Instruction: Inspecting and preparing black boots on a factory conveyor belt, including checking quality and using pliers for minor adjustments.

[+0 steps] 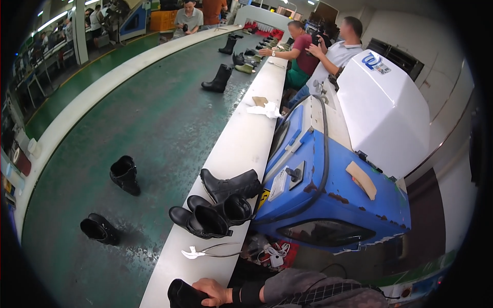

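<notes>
My right hand (pixel 214 291) comes in from the lower right, with a black band round the wrist. It is closed on a black boot (pixel 181 293) at the white ledge's near end; the picture's lower edge cuts off part of the boot. Just beyond lie metal lasting pincers (pixel 192 252) with a broad head and long thin handles. Past them, three black boots crowd together: one upright (pixel 208 222), another upright behind it (pixel 237 208), and a third lying on its side (pixel 233 186). My left hand is out of view.
Two black boots (pixel 125 174) (pixel 100 229) stand on the green conveyor (pixel 154 118), left of the white ledge (pixel 231 143). More footwear sits farther along. A blue machine (pixel 334 200) with a white hood borders the ledge at right. Several people (pixel 303 51) work at the far end.
</notes>
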A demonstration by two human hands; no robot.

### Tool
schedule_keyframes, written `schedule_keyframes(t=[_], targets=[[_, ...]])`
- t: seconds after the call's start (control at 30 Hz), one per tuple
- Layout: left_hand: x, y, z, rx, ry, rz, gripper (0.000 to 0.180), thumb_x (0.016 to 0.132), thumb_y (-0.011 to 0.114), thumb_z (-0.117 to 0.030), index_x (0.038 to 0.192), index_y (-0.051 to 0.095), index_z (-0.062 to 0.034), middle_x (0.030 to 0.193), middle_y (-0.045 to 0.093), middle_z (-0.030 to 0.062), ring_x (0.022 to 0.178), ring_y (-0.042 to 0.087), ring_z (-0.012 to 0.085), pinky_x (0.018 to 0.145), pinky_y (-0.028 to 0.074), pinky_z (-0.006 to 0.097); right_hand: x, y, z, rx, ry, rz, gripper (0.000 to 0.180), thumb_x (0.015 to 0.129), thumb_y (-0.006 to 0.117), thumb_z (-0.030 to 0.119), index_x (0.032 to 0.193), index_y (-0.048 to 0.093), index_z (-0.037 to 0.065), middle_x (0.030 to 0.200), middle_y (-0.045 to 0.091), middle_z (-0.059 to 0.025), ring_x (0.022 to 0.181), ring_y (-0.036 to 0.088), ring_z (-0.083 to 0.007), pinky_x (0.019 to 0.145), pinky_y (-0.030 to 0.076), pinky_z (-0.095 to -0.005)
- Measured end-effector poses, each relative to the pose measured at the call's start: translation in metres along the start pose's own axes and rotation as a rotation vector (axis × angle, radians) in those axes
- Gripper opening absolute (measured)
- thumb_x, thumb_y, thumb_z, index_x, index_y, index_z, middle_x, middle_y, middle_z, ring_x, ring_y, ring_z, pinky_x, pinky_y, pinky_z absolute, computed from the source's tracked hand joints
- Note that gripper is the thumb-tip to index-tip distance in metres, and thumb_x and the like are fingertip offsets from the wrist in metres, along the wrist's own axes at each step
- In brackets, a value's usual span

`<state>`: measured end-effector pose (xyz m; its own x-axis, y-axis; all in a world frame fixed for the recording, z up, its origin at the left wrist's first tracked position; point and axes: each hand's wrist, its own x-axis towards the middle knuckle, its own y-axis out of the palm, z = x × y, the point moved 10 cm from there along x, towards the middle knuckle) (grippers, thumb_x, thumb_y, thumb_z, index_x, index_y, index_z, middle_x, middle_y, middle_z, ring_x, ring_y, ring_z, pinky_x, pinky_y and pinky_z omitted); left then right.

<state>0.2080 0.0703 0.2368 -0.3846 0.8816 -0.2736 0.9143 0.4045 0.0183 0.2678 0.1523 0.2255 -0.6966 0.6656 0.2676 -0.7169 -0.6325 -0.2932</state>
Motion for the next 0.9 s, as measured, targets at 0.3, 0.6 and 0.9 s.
schedule_keyframes(t=[0.3,0.6,0.9], targets=[[-0.007,0.004,-0.004,-0.021,-0.001,-0.052,0.047,0.075,0.073,-0.018,0.112,0.056,0.0049,0.106,0.059,0.016,0.092,0.058,0.0259,0.083,0.047,0.037,0.006,0.006,-0.015,0.063,-0.025,0.098,0.064,0.075,0.043,0.06,0.093,0.055,0.0,0.077,0.052,-0.0179,0.077,0.053,-0.0352,0.069,0.041,-0.041],[-0.002,0.007,-0.018,-0.121,0.044,-0.117,0.043,0.062,0.069,-0.009,0.102,0.059,0.0024,0.092,0.062,0.0095,0.081,0.061,0.0188,0.073,0.05,0.031,0.018,-0.022,0.011,0.018,0.054,0.056,0.049,0.086,0.049,0.045,0.094,0.055,-0.003,0.078,0.059,-0.0256,0.077,0.059,-0.0421,0.066,0.045,-0.0447],[-0.03,0.0,0.032,-0.037,-0.029,-0.139,0.043,0.069,0.075,-0.018,0.103,0.061,0.0041,0.094,0.063,0.0137,0.081,0.059,0.0231,0.074,0.049,0.034,-0.021,-0.002,-0.011,0.037,0.109,0.089,0.059,0.082,0.047,0.051,0.103,0.054,-0.003,0.08,0.056,-0.0237,0.078,0.055,-0.0403,0.071,0.042,-0.0427]])
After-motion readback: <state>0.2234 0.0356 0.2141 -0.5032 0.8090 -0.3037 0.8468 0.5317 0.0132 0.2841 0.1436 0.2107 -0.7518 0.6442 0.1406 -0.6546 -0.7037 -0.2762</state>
